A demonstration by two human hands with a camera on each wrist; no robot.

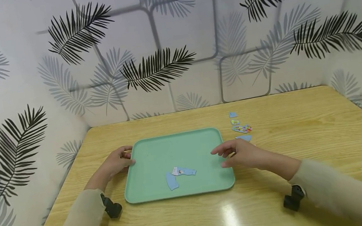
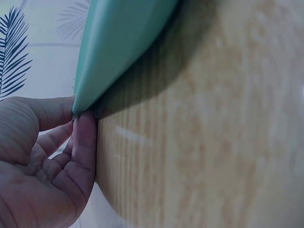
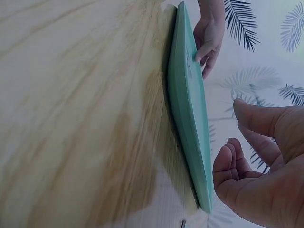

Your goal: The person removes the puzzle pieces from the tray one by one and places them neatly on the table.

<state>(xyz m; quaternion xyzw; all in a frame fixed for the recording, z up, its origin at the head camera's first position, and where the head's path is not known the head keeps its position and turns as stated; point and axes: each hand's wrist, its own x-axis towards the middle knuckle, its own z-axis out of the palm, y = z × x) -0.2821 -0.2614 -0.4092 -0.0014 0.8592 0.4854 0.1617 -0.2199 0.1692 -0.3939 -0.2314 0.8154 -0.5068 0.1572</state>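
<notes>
A mint-green tray lies on the wooden table, with a few light blue flat pieces that look like puzzle pieces near its front middle. My left hand pinches the tray's left rim; the left wrist view shows its thumb on top and fingers beneath the edge. Over the tray's right side hovers my right hand, fingers loosely bent and thumb apart, holding nothing. In the right wrist view this hand stays off the tray's rim.
Several more small pieces lie in a loose column on the wooden table, beyond the tray's right edge and behind my right hand. A wall covering with a leaf print borders the table at the back and sides.
</notes>
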